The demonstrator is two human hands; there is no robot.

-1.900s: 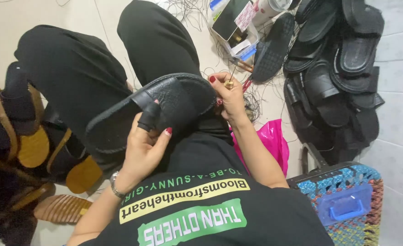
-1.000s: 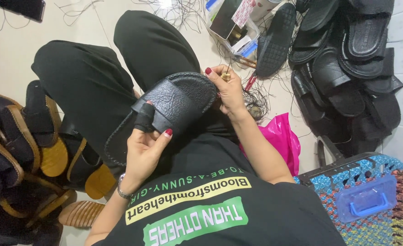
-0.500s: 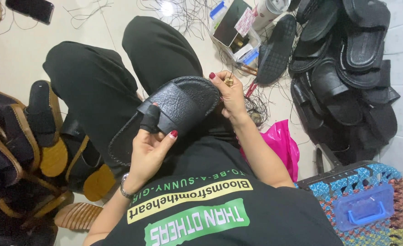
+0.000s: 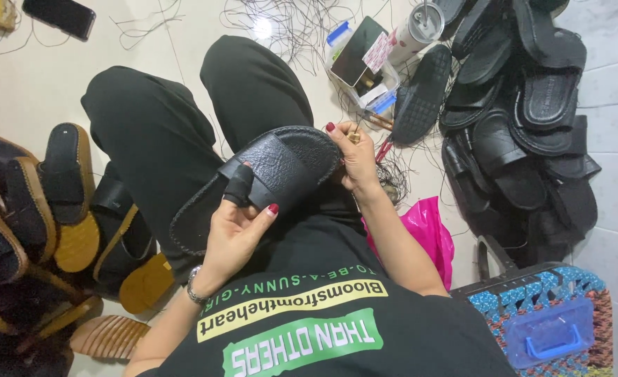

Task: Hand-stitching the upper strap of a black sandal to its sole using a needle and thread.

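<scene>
Seen from above, a seated person's left hand [image 4: 235,234] grips a black sandal [image 4: 267,178] across their lap while the right hand [image 4: 354,157] pinches its toe edge, beside a pile of black sandals [image 4: 525,112].

I see an evenly lit, bright indoor scene. A white glare spot shines on the tiled floor [image 4: 29,84] near the top, suggesting overhead light. Shadows are soft. Focus looks sharp throughout, though the black sandal pile [image 4: 525,119] loses detail.
</scene>
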